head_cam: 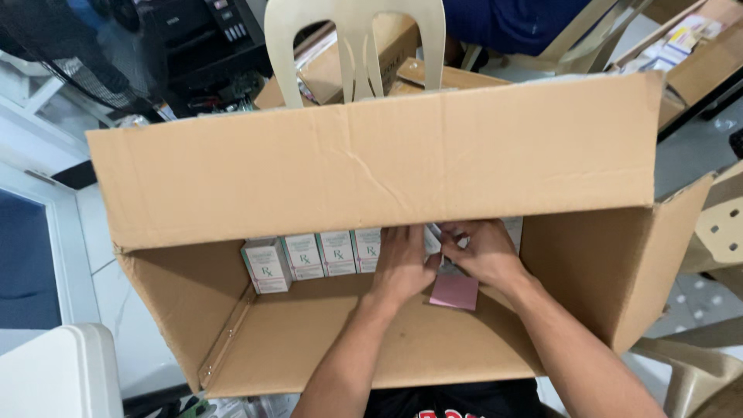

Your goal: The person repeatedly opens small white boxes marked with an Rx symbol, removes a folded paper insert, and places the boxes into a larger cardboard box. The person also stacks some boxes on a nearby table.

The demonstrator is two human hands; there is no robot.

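Observation:
A large open cardboard box (201,302) lies in front of me with its far flap raised. Along its back wall stands a row of small white-and-green medicine cartons (306,257). My left hand (402,267) reaches deep inside and presses against the cartons at the row's right end. My right hand (481,251) is beside it, fingers curled on a small white carton (433,241) partly hidden between both hands. A pink slip of paper (455,292) lies on the box floor under my right wrist.
A beige plastic chair (354,42) stands behind the box, with more cardboard boxes (433,73) on it. A black fan (70,46) is at upper left. A white chair corner (62,371) sits at lower left, another beige chair (720,232) at right.

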